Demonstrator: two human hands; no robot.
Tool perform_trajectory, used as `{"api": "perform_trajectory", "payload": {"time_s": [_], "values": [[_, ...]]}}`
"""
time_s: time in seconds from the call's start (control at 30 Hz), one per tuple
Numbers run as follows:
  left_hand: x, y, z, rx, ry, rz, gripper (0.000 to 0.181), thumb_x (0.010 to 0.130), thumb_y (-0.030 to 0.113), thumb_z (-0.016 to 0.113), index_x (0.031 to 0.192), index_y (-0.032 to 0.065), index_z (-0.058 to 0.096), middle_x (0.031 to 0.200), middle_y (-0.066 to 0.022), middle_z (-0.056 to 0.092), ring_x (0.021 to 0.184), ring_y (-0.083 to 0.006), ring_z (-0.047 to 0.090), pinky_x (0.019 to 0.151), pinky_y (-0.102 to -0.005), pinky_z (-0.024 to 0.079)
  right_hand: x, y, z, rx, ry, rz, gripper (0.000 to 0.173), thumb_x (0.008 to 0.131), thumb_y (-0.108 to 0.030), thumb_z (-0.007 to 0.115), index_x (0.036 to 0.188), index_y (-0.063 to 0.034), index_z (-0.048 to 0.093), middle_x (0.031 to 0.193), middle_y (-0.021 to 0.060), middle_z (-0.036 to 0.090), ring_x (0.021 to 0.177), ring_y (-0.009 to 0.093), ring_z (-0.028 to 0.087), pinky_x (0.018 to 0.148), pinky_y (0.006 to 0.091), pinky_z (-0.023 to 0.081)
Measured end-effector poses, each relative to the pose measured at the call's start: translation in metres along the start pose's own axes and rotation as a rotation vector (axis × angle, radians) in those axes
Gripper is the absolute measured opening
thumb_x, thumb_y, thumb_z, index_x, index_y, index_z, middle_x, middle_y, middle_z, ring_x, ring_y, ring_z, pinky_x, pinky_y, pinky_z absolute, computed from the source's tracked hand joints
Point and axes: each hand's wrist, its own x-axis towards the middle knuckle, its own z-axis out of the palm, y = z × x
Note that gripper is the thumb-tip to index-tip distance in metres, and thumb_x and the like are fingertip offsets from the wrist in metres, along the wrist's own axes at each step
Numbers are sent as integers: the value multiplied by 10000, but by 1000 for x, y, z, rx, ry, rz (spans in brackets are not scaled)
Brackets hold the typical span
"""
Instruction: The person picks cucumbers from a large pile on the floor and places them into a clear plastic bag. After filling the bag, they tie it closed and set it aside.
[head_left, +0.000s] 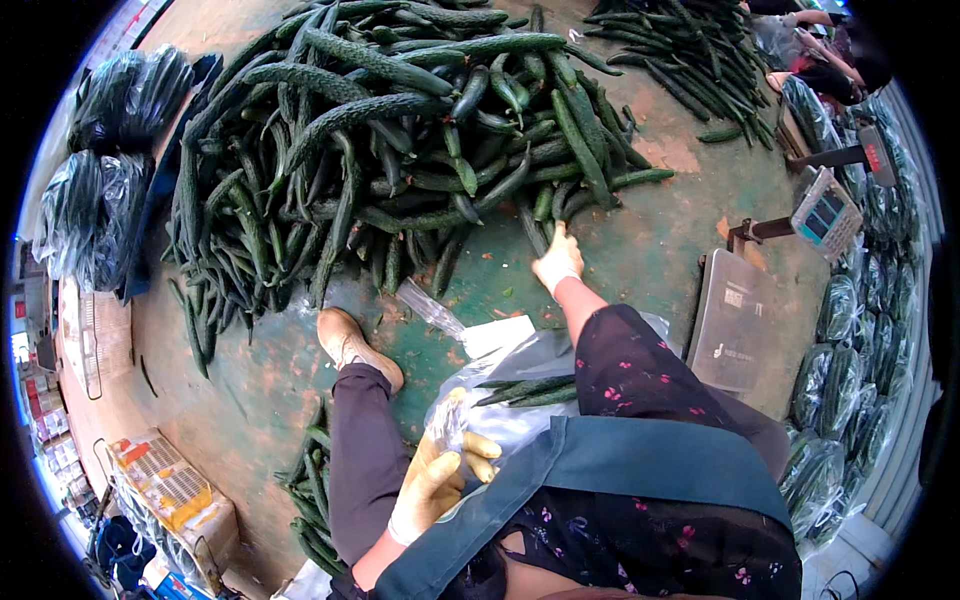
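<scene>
My left hand (429, 480), in a pale glove, is curled around the gathered edge of a clear plastic bag (517, 435) in front of my body. A few dark green cucumbers (529, 390) lie at the bag, partly covered by my right sleeve. My gloved right hand (561, 259) reaches to the near edge of a large heap of cucumbers (420, 142). Its fingertips touch cucumber ends there; whether they grip one is not clear. Beside the bag lie a white sheet (499, 336) and a crumpled strip of clear plastic (431, 307).
A platform scale (731, 322) with a tilted display (825, 214) stands at right, beside stacked bagged cucumbers (836, 382). More bagged cucumbers (90, 217) are at left. Crates (172, 487) stand lower left. Another person (832, 56) sits by a second cucumber heap (690, 60).
</scene>
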Motion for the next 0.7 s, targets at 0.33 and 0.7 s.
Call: {"api": "perform_trajectory", "payload": {"time_s": [0.33, 0.7], "values": [[1, -26, 11, 277, -110, -187, 852, 874, 420, 650, 1529, 46, 253, 1053, -145, 642, 804, -160, 606, 805, -268, 463, -64, 183, -58, -247, -129, -149, 936, 654, -273, 845, 1472, -128, 413, 1275, 189, 595, 1186, 349, 600, 1013, 418, 484], [-2, -22, 3, 497, -285, -598, 641, 908, 252, 640, 1439, -51, 447, 902, 2, 614, 620, -35, 458, 550, -175, 340, -11, 248, -13, 472, -37, -115, 359, 830, -172, 666, 1168, -56, 695, 1109, 134, 729, 1061, 246, 685, 934, 333, 503]]}}
